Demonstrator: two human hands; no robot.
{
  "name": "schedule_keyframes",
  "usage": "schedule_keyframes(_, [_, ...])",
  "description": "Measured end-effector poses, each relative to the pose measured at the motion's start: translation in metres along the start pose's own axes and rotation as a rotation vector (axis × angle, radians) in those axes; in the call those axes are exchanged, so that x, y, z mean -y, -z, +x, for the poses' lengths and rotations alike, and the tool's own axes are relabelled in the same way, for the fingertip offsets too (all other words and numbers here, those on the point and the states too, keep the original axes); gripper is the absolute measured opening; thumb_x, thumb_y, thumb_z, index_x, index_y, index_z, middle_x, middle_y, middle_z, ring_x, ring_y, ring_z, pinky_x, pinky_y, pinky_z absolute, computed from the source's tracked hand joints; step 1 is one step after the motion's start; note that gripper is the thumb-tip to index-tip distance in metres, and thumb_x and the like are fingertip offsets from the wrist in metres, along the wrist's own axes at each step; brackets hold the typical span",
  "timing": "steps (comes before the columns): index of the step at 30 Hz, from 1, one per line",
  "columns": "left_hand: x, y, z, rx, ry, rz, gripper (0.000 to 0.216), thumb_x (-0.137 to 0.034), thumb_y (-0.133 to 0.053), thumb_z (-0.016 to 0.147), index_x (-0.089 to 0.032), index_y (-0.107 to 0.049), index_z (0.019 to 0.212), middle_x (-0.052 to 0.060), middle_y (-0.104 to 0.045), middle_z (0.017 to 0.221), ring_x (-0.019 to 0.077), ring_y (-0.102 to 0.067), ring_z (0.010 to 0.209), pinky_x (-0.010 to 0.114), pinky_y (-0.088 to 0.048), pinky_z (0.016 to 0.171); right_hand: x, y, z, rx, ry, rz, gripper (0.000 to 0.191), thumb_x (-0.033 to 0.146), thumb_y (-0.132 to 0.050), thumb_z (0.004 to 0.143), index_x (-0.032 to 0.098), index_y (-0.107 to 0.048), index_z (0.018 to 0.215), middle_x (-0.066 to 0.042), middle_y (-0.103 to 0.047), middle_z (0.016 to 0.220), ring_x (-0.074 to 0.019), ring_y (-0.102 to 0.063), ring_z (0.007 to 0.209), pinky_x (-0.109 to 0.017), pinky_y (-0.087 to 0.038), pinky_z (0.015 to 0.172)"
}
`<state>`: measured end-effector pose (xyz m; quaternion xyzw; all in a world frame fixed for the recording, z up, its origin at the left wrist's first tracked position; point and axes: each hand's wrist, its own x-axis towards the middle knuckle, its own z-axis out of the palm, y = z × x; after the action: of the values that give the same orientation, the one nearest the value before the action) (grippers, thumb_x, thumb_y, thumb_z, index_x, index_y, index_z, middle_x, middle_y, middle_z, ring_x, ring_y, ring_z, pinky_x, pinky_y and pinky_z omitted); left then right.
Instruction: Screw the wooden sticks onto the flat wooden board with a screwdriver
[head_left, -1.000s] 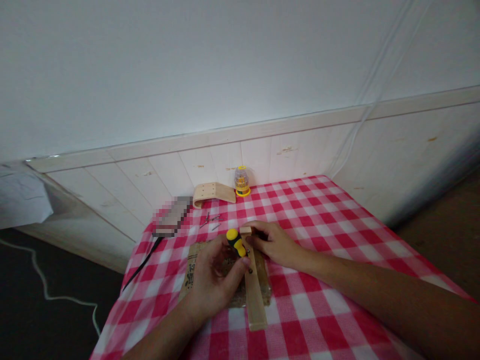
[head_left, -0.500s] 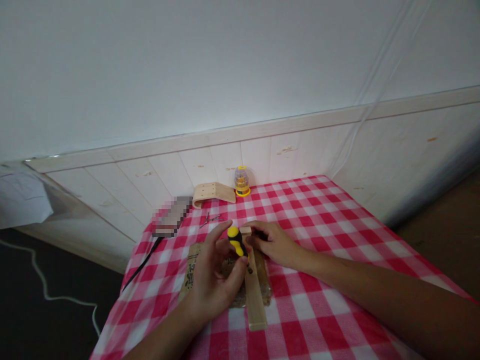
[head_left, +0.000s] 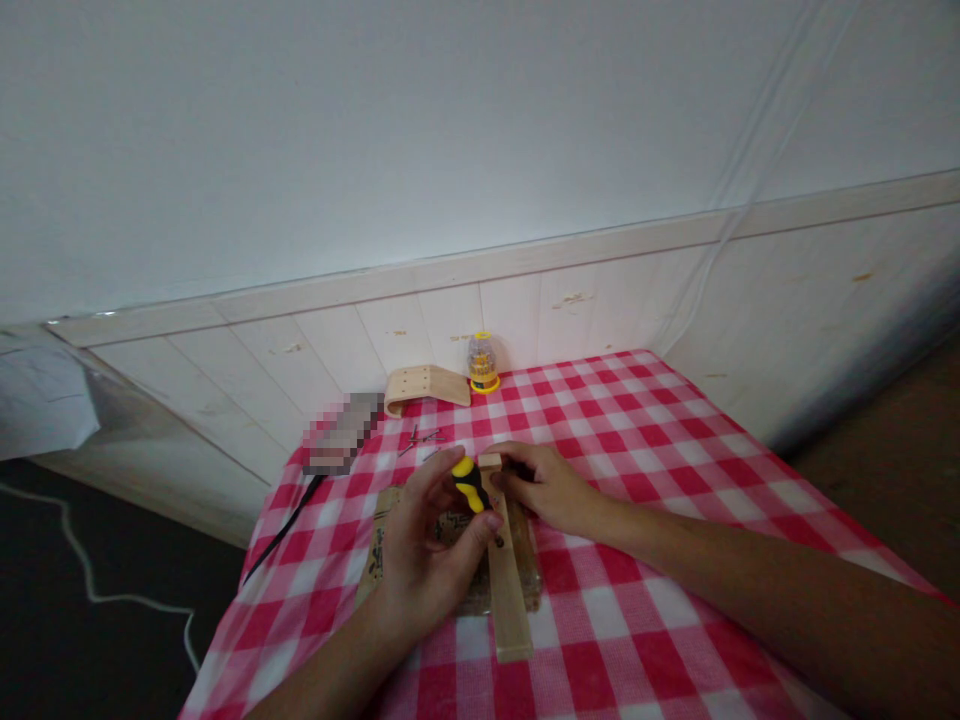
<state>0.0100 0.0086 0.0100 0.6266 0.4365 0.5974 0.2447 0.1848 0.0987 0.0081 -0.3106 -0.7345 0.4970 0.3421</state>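
Note:
Between the thumb and fingers of my left hand is a short yellow-and-black screwdriver. It leans over a pale wooden bar, its lower end near a dark spot on the wood; whether the tip sits in a screw is too small to tell. My right hand is closed on the far end of the bar, with the fingertips partly hidden behind it. Under the bar lies a brown, printed, flat package, partly covered by my left hand.
Several screws lie beyond my left hand. A bent wooden piece with holes and a clear-and-yellow bit container stand by the wall. A blurred-out flat object with a black cable lies at the left edge of the checked tablecloth.
My left fingers have closed in round the screwdriver handle, which has turned and tilted slightly left. My right hand and the bar stay nearly in place.

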Motion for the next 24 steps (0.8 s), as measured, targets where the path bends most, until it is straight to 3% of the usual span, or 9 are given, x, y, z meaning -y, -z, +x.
schedule_keyframes(16, [-0.0028, 0.0015, 0.0, 0.044, 0.002, -0.041, 0.06, -0.019, -0.071, 0.091, -0.031, -0.048, 0.145, 0.009, -0.072, 0.115, 0.0197, -0.071, 0.092, 0.032, -0.059, 0.08, 0.001, -0.0004, 0.0002, -0.001, -0.009, 0.004, 0.016, 0.017, -0.063, 0.09, 0.017, -0.075, 0.101, -0.005, -0.078, 0.096, -0.0194, -0.069, 0.085, -0.03, -0.052, 0.075])
schedule_keyframes(24, [-0.0073, -0.0039, 0.0026, -0.068, 0.031, -0.073, 0.062, -0.022, -0.076, 0.088, -0.031, -0.048, 0.143, 0.006, -0.072, 0.108, 0.0183, -0.073, 0.088, 0.03, -0.062, 0.078, 0.0025, 0.0, 0.0003, -0.008, 0.002, -0.035, 0.017, 0.015, -0.062, 0.089, 0.017, -0.074, 0.1, -0.004, -0.076, 0.091, -0.0185, -0.067, 0.082, -0.028, -0.049, 0.072])
